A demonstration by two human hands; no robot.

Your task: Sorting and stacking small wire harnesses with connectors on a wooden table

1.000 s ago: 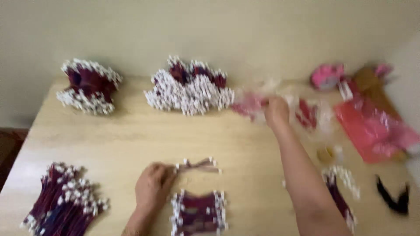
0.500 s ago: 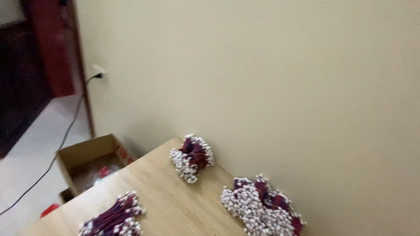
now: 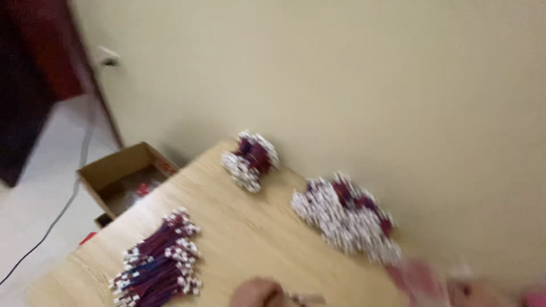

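Note:
Only the top of my left hand (image 3: 259,294) shows at the bottom edge, curled on a thin wire piece (image 3: 307,297) that sticks out to its right. My right hand (image 3: 483,294) is a blur at the bottom right corner, among pink plastic (image 3: 418,278); its fingers are not readable. On the light wooden table (image 3: 244,239) lie three bundles of dark red wires with white connectors: a flat one (image 3: 159,261) left of my left hand, a small heap (image 3: 250,159) at the far edge, and a larger heap (image 3: 344,216) by the wall.
An open cardboard box (image 3: 119,173) stands on the floor past the table's left corner. A wall socket (image 3: 108,57) has a dark cable (image 3: 51,222) running across the pale floor. Dark red furniture (image 3: 34,68) fills the far left. A beige wall backs the table.
The view swung up and left off the table, then dropped back a little. Both hands left the view half a second ago and now show again at the bottom edge.

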